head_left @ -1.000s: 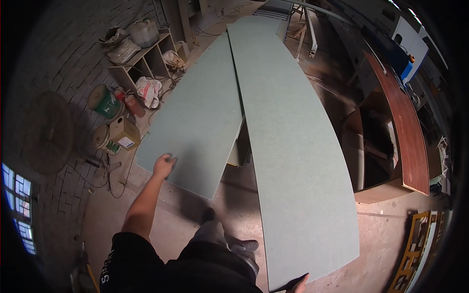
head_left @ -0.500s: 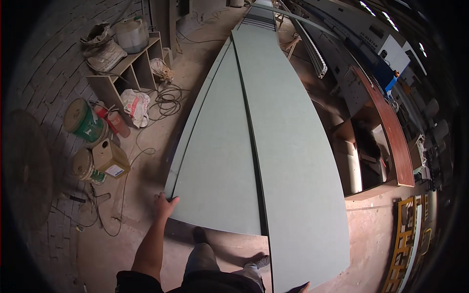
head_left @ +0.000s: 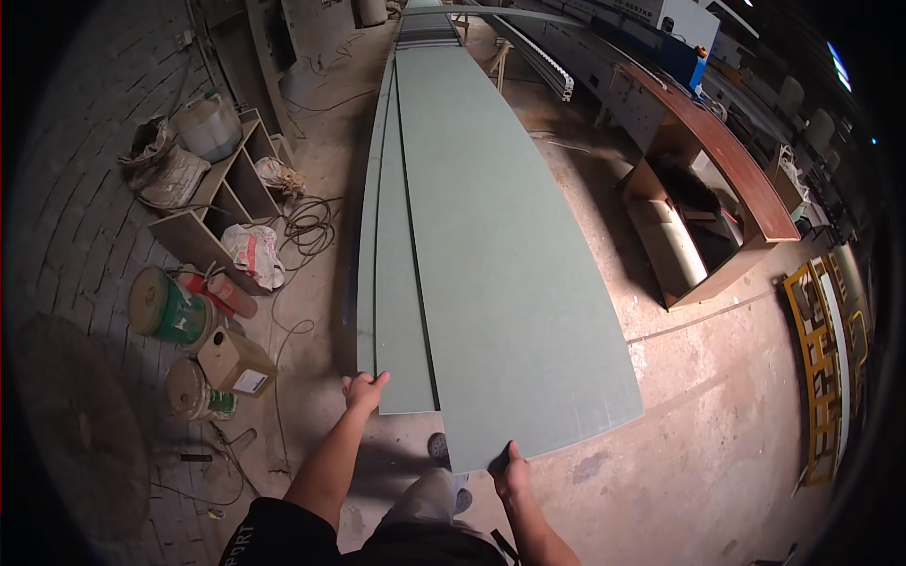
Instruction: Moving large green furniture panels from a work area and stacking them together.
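Long pale green panels lie stacked in front of me, running away into the distance. The top panel (head_left: 514, 274) covers most of the stack; its near end sticks out toward me past the lower panel (head_left: 404, 354), which shows as a strip along the left. At the near left corner of the lower panels, my left hand (head_left: 365, 389) is closed on the edge, thumb on top. My right hand (head_left: 512, 474) grips the near edge of the top panel, thumb above and the other fingers hidden beneath.
On the left stand an open wooden shelf (head_left: 212, 212) with sacks and a jug, coiled cable (head_left: 310, 226), fire extinguishers, green buckets (head_left: 170, 307) and a square can (head_left: 238, 363). To the right are a brown-topped cabinet (head_left: 722, 151) and a yellow frame (head_left: 802, 321).
The top panel has shifted left across the lower panel, leaving a narrower strip uncovered. My right hand has come further into view on its near edge. The view has turned right.
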`<state>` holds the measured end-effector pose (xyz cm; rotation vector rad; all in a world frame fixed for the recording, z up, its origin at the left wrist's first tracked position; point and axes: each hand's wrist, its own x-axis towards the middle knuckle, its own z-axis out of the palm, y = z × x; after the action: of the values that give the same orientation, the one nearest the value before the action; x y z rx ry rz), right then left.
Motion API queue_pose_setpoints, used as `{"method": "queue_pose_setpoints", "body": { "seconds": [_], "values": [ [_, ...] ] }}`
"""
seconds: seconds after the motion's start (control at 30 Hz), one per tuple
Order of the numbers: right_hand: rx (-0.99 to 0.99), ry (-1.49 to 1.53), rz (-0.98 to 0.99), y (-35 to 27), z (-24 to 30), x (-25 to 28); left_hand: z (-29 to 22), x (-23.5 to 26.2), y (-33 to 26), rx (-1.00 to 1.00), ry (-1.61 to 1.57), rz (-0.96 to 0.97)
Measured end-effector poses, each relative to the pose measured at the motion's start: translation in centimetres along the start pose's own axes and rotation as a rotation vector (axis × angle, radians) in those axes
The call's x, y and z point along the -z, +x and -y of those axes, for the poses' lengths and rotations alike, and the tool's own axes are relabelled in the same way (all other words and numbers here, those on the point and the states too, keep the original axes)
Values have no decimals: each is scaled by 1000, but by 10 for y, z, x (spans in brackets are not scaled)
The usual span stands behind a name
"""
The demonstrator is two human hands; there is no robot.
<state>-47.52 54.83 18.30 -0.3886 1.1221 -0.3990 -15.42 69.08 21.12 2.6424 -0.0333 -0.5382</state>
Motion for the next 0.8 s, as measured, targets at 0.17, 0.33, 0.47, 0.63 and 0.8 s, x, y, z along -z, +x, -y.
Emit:
{"method": "queue_pose_setpoints", "body": {
  "seconds": [0.17, 0.33, 0.47, 0.63, 0.8],
  "values": [
    [11, -49, -121, -11, -12, -63, 16, 0, 14, 18, -50, 91],
    [-5, -71, -193, -1, -15, -77, 11, 0, 17, -6, -47, 94],
    [39, -47, -159, 1, -12, -78, 7, 4, 13, -8, -104, 66],
    [-87, -324, -153, -6, 20, -16, 20, 2, 4, -52, -193, -26],
    [666, -1083, -817, 24, 118, 106, 55, -53, -62, 0, -406, -242]
  ]
}}
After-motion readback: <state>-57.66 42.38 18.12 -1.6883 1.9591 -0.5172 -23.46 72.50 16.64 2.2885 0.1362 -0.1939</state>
